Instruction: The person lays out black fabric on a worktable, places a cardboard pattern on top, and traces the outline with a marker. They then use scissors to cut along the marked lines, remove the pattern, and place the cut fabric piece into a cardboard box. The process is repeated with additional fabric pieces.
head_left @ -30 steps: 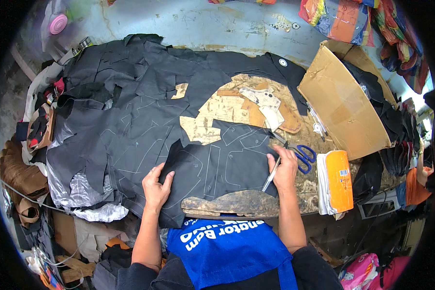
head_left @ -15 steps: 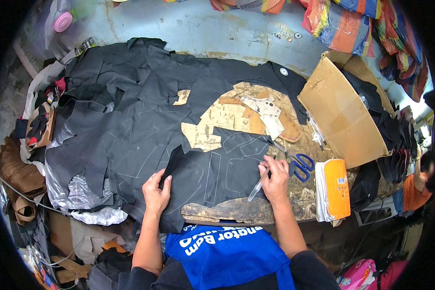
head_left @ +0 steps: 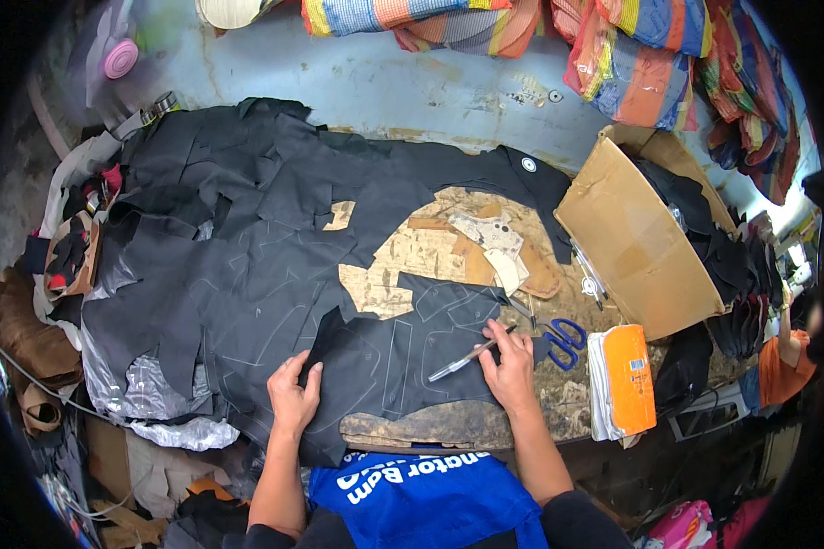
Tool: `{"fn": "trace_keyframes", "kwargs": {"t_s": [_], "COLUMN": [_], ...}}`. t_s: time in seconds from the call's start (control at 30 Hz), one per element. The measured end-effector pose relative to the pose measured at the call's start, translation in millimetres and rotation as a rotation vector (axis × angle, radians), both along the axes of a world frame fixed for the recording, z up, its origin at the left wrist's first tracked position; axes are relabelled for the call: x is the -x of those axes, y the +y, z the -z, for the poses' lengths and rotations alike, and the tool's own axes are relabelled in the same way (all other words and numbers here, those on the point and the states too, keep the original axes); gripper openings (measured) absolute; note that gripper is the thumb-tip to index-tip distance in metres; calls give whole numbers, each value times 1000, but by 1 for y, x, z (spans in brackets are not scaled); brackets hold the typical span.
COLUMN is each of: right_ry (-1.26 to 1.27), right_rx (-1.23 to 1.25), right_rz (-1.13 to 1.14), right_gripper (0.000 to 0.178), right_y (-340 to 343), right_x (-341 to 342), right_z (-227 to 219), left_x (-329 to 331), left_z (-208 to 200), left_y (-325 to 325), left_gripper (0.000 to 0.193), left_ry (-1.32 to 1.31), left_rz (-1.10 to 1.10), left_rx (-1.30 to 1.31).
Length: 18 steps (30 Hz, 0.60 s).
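Note:
My left hand [head_left: 293, 395] is at the near left edge of a black sheet of material [head_left: 352, 366], whose raised edge runs between the thumb and fingers. Pale outlines of pattern shapes are drawn on this sheet. Over its right side, my right hand [head_left: 511, 371] holds a slim pen [head_left: 456, 364] between thumb and fingers. The pen slants, its clear end toward the lower left and its dark end by the fingers. Blue-handled scissors [head_left: 566, 344] lie just right of that hand. Pale pattern pieces [head_left: 496, 240] rest beyond the sheet on the worn wooden board [head_left: 421, 423].
Layered black material [head_left: 220, 183] covers the left and far table. At right stand an open cardboard box [head_left: 627, 233] holding black pieces and an orange-covered pad [head_left: 627, 380]. Striped woven bags [head_left: 641, 78] hang at the back. Another person in orange [head_left: 783, 359] is at far right.
The pen has swung from steep to flatter, its clear end now farther left over the drawn sheet. The whole view has shifted slightly, with the scene lower in the picture. My left hand keeps its place on the sheet.

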State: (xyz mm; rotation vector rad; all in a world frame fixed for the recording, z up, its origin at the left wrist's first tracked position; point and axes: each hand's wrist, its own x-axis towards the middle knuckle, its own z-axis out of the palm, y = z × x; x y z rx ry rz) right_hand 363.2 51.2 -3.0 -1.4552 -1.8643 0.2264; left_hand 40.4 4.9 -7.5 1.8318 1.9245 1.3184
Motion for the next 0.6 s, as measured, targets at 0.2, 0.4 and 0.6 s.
{"fn": "trace_keyframes", "kwargs": {"t_s": [0.2, 0.4, 0.6], "right_ry": [-9, 4, -50], "right_rx": [-17, -39, -81], "right_rz": [7, -3, -22], "right_gripper": [40, 41, 42], "right_y": [-1, -1, 0], "right_x": [3, 3, 3], "right_z": [-3, -6, -5], "left_x": [0, 0, 0], "left_z": [0, -1, 0], "left_y": [0, 0, 1], "left_gripper": [23, 24, 24], "left_ry": [-6, 1, 20], "left_rz": [-4, -5, -14], "left_rx": [1, 19, 8]}}
